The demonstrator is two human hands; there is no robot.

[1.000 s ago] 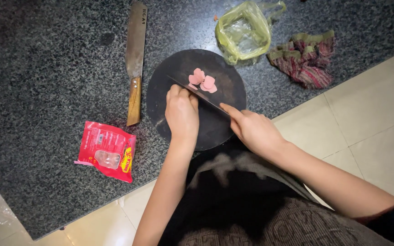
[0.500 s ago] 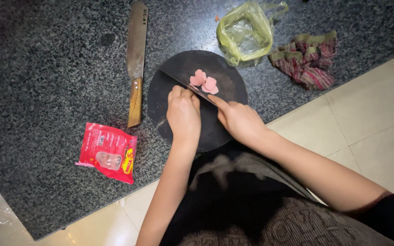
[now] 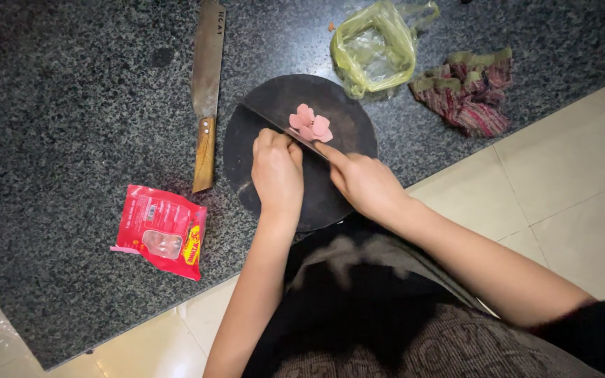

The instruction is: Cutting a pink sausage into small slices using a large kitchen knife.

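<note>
On a speckled grey granite table [image 3: 71, 105] lies a round black cutting board [image 3: 337, 105], close to the table's near edge. The left hand [image 3: 276, 175] rests on the board with its fingers curled together, knuckles up, fingertips pressed down just left of a small heap of pink sausage slices [image 3: 309, 124]; whether anything lies under those fingers cannot be told. The right hand [image 3: 362, 182] grips the handle of a dark-bladed knife [image 3: 278, 126], fingers clamped around it and the forefinger stretched along the spine. The blade runs slantwise across the board from the right hand up to the left, passing between the left fingertips and the pink slices, which touch its far side near the board's middle.

Left of the board, just beside its rim, a large cleaver with a wooden handle [image 3: 206, 84] lies flat, blade pointing away from the person. Nearer the table's edge sits a red food packet [image 3: 161, 231] with a clear window. Beyond the board, a crumpled yellowish plastic bag [image 3: 372, 49] touches the board's far rim, and a striped cloth [image 3: 467, 94] is bunched to its right. Pale floor tiles [image 3: 561, 189] show to the right.
</note>
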